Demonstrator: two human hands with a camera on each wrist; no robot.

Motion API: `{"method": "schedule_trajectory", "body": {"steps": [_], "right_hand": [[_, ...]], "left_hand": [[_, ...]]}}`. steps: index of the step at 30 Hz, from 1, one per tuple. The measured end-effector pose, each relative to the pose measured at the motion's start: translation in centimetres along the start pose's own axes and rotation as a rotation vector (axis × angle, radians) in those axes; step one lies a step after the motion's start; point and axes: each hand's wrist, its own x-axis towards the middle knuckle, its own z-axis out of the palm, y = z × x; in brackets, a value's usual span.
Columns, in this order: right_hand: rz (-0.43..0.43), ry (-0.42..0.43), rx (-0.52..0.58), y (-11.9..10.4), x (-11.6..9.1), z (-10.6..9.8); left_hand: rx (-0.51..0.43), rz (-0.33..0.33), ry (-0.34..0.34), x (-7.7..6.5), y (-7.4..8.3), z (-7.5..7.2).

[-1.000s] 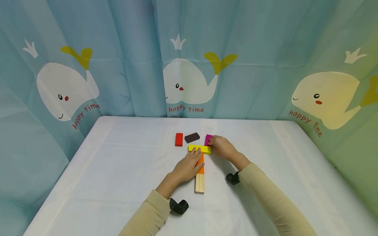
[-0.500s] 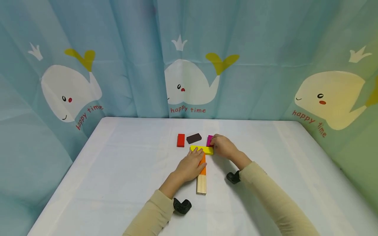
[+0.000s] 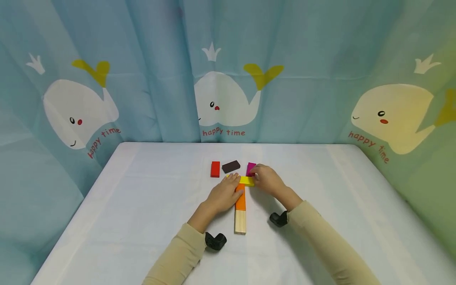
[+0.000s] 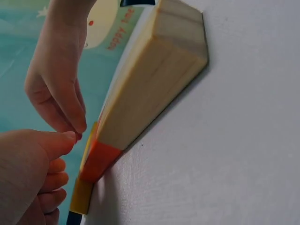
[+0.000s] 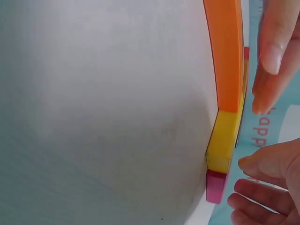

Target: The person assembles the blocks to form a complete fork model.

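Wooden blocks lie flat on the white table. The plain block and orange block make an upright row, with the yellow block across its far end. My left hand reaches over the orange and yellow blocks, hiding part of both; its fingers are fairly straight. My right hand is bent over the near end of the magenta block, by the yellow block's right end. In the right wrist view its thumb and fingers stand apart, with nothing seen between them.
A red block and a tilted dark brown block lie beyond the yellow one. The white table has a whale-print curtain behind it. Black wrist devices sit at both cuffs.
My left hand has shifted slightly away along the row, covering more of the yellow block and baring more of the orange one. My right hand stays by the magenta block.
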Motion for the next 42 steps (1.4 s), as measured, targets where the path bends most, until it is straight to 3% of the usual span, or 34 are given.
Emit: {"method": "schedule_trajectory", "body": {"steps": [11,20,27,32,42], "right_hand": [[-0.006,-0.022,0.059,-1.9,-1.1,0.5],[-0.065,-0.043,0.062,-3.2,-2.1,0.9],[-0.103,-0.041,0.035,-3.7,-2.6,1.2],[-0.144,-0.041,0.011,-3.6,-2.9,1.4],[-0.182,-0.053,-0.020,-3.5,-3.0,1.3]], "left_hand": [[0.038,-0.038,0.018,1.2,-1.8,-1.3],[0.050,-0.077,0.007,2.3,-3.5,-2.2],[0.012,-0.046,-0.020,2.9,-4.3,-1.9],[0.040,-0.008,-0.044,3.4,-4.5,-1.6],[0.080,-0.022,-0.075,3.7,-4.0,-1.0]]}}
